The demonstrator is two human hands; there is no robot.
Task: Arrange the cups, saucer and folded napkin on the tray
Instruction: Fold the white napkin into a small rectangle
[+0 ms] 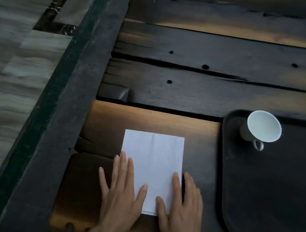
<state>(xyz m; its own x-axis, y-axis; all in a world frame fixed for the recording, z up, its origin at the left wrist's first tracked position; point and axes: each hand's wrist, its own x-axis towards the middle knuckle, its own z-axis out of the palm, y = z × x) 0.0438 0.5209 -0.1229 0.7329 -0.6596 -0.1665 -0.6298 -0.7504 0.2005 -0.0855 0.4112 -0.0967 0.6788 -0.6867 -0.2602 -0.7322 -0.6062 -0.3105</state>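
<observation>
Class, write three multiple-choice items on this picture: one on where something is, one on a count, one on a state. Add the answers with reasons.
1. Where does the napkin lie?
A. On the tray
B. On the wooden table, left of the tray
C. Inside the cup

2. How many cups stand on the tray?
A. One
B. Two
C. Three

3. What are the hands doing?
A. Lifting the cup
B. Gripping the tray's rim
C. Pressing flat on the napkin

Answers:
1 B: the napkin rests on the table, clear of the tray.
2 A: a single white cup stands in the tray's far left corner.
3 C: left hand and right hand lie open on it.
</observation>
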